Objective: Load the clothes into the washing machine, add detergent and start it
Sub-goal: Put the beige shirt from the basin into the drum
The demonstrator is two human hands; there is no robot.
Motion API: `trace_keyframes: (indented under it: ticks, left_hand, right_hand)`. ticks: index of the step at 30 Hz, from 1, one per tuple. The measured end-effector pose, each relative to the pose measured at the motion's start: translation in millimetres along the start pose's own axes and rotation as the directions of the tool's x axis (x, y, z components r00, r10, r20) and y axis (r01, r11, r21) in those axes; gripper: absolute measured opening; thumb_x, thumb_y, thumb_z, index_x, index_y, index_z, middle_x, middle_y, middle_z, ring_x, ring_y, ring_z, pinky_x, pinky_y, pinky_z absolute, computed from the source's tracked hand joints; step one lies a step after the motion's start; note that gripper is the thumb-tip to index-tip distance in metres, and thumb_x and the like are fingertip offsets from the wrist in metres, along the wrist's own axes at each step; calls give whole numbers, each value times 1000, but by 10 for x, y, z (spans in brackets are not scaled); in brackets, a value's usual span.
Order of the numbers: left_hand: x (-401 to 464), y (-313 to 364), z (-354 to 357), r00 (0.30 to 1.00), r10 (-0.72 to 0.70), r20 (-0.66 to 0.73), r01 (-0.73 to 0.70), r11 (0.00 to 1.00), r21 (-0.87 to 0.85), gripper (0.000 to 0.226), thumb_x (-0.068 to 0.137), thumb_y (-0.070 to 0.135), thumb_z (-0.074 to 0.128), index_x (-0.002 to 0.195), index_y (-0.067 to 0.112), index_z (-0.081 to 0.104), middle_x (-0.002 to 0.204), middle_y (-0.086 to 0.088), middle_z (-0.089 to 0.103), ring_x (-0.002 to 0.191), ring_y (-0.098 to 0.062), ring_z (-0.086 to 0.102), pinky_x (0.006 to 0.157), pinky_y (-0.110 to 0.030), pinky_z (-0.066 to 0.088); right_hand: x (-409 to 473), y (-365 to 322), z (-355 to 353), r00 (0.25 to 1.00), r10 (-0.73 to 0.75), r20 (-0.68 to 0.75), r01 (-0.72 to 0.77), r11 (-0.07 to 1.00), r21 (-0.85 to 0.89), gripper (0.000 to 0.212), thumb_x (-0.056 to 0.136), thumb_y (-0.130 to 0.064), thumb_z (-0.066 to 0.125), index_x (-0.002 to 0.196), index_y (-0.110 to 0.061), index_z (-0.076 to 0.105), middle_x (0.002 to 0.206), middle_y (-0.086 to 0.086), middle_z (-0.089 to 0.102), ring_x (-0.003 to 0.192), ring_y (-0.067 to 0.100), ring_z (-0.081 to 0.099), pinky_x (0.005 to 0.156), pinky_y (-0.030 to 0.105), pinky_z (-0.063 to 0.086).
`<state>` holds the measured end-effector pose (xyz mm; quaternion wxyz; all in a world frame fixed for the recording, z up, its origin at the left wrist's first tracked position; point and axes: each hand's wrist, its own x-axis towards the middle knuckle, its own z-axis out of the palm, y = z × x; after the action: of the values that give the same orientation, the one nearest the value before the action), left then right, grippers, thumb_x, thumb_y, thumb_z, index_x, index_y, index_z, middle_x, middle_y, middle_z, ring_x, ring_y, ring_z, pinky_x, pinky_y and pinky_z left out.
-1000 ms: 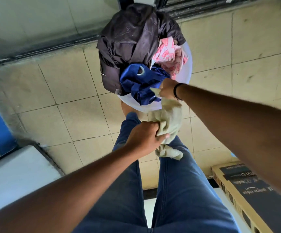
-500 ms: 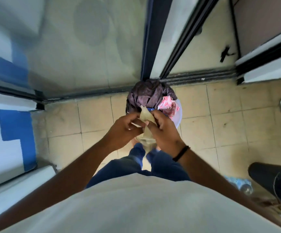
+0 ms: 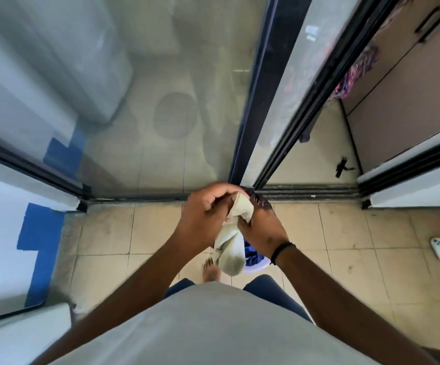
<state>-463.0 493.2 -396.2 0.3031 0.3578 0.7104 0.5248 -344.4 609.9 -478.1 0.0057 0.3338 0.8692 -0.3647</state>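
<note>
Both hands now working higher vs 0.5 s ago | L hand (image 3: 205,209) gripping pale sock (image 3: 231,255) top | R hand (image 3: 262,227) pinching it just beside | basket (image 3: 255,267) showing below R wrist

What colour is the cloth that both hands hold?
Pale cream, slightly greenish; the cloth shows best in the head view, its only view.

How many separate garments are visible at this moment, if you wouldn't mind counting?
3: a pale sock gripped by both hands, a blue garment in the basket below, a dark one behind the hands; more may be hidden.
</note>
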Motion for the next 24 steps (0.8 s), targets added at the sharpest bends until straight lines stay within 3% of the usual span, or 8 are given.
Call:
trace_keyframes:
  ticks: [4, 8, 10, 13, 17, 19, 21, 24]
  left_hand:
    - [-98, 450, -92, 989, 117, -86, -124, 989, -79, 34, 94, -13, 48, 94, 11, 72, 85, 4, 72, 70, -8, 61, 64, -26, 50]
    - [-346, 740, -219, 952, 231, -202, -245, 969, -45, 32, 95, -12, 48, 97, 12, 69, 90, 2, 71, 80, -18, 63, 70, -32, 53]
    - [-548, 745, -275, 925, 189, -330, -218, 974, -54, 30, 95, -9, 49, 96, 13, 69, 87, 6, 70, 80, -16, 61, 69, -29, 53]
    - [-884, 609, -374, 847, 34, -531, -134, 979, -151, 30, 95, -3, 51, 93, 17, 73, 87, 1, 70, 84, -21, 62, 71, -30, 53]
    - [-1463, 395, -496, 648, -197, -736, -2, 965, -261, 22, 97, 1, 53, 95, 13, 72, 85, -3, 71, 80, -20, 64, 68, -27, 52]
    - [-1776, 293, -541, 491, -304, -817, 55, 946, -320, 25, 94, 2, 55, 91, 18, 73, 77, 2, 72, 79, -20, 63, 66, -27, 51]
    - [-2124, 172, -556, 356, -378, -854, 133, 926, -354, 28, 93, 1, 55, 91, 20, 74, 79, 0, 71, 83, -22, 64, 67, -28, 50]
    - [-2539, 80, -469, 293, -436, -851, 229, 896, -381, 33, 92, -3, 53, 93, 22, 74, 89, -7, 69, 83, -23, 64, 67, -29, 49]
  right_hand:
    - [-99, 219, 14, 993, 65, 95, -60, 996, -60, 30, 94, -28, 57, 122, -17, 61, 110, 12, 68, 102, 35, 61, 82, 40, 52]
    - [-151, 417, -14, 960, 65, 271, -24, 988, -154, 42, 81, -41, 71, 117, -24, 58, 107, 6, 70, 100, 32, 63, 82, 40, 52]
    - [-142, 520, -7, 942, 25, 335, 48, 977, -207, 49, 75, -39, 75, 117, -24, 54, 107, 7, 70, 101, 33, 64, 82, 40, 52]
    - [-109, 600, -36, 944, -25, 328, 118, 957, -266, 31, 85, -36, 61, 115, -29, 55, 111, 9, 68, 104, 35, 64, 83, 41, 53]
    - [-40, 560, -90, 960, -125, 249, 205, 923, -325, 27, 93, -34, 51, 114, -26, 64, 111, 9, 70, 103, 34, 64, 82, 39, 54]
    - [-48, 328, -146, 946, -212, 246, 288, 898, -333, 24, 95, -37, 52, 100, -20, 68, 100, 10, 71, 96, 35, 66, 75, 38, 53]
    - [-94, 15, -194, 908, -324, 267, 404, 847, -345, 29, 94, -38, 56, 77, -16, 60, 87, 10, 70, 87, 35, 65, 63, 33, 45]
    - [-250, -589, -242, 830, -482, 280, 554, 771, -314, 40, 91, -35, 59, 60, -17, 39, 68, 8, 60, 71, 33, 58, 57, 30, 34]
